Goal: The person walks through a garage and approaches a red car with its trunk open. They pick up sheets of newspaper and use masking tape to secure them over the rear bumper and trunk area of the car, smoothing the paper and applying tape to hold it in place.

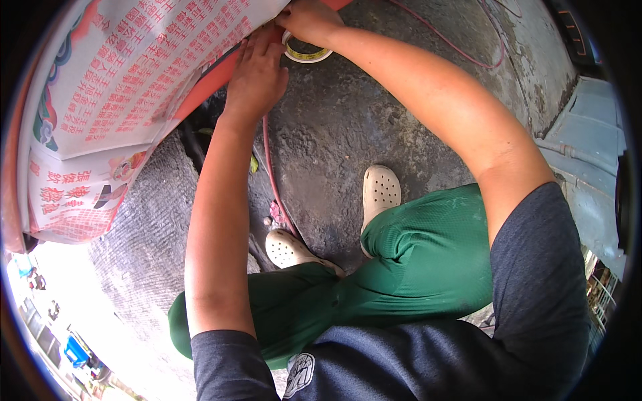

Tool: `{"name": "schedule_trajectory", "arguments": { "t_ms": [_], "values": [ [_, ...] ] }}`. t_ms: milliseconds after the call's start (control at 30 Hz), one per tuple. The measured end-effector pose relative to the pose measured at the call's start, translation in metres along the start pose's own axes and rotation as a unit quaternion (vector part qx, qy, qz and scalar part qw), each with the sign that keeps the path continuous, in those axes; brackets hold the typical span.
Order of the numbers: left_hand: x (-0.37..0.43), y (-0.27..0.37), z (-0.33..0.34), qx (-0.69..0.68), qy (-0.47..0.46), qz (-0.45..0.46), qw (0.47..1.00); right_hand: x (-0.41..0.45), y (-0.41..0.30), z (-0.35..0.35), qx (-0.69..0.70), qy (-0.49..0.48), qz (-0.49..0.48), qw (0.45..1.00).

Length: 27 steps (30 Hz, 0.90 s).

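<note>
Large printed paper sheets [145, 75] with red characters cover a curved or bulging surface at upper left. Along their lower edge runs an orange-red painted rim [204, 89]. My left hand [258, 72] lies with extended fingers over this rim, and its thumb stands off to the side. Close by, my right hand [312, 22] bends its fingers in at the edge of the sheets; what they pinch is hidden. A roll of tape [308, 58], pale outside with a yellow printed core, hangs or rests just below the right hand. I cannot tell whether the hand holds it.
Rough concrete floor [321, 145] spreads beneath me. A reddish hose [271, 175] runs down beside my clog [286, 249], and another length [451, 42] curves at upper right. Grey-blue sheet metal [584, 130] stands at the right. Strong sunlight washes out the lower left.
</note>
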State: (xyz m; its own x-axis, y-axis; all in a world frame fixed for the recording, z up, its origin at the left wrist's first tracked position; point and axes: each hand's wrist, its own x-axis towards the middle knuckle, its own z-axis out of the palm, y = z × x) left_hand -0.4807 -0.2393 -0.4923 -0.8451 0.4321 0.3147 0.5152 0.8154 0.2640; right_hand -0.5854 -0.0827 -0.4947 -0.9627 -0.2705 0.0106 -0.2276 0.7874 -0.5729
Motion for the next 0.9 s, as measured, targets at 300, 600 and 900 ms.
{"name": "schedule_trajectory", "arguments": {
  "t_ms": [300, 600, 900],
  "values": [
    [-0.004, -0.001, -0.002, 0.071, 0.033, -0.024, 0.997, -0.002, -0.005, -0.013, 0.028, -0.025, 0.086, 0.996],
    [-0.005, 0.005, -0.001, 0.158, 0.049, -0.030, 0.986, 0.007, 0.021, -0.025, 0.122, -0.071, 0.103, 0.985],
    [0.000, 0.008, 0.007, 0.251, 0.001, -0.052, 0.967, -0.023, -0.013, -0.037, -0.120, -0.031, -0.031, 0.992]
  ]
}}
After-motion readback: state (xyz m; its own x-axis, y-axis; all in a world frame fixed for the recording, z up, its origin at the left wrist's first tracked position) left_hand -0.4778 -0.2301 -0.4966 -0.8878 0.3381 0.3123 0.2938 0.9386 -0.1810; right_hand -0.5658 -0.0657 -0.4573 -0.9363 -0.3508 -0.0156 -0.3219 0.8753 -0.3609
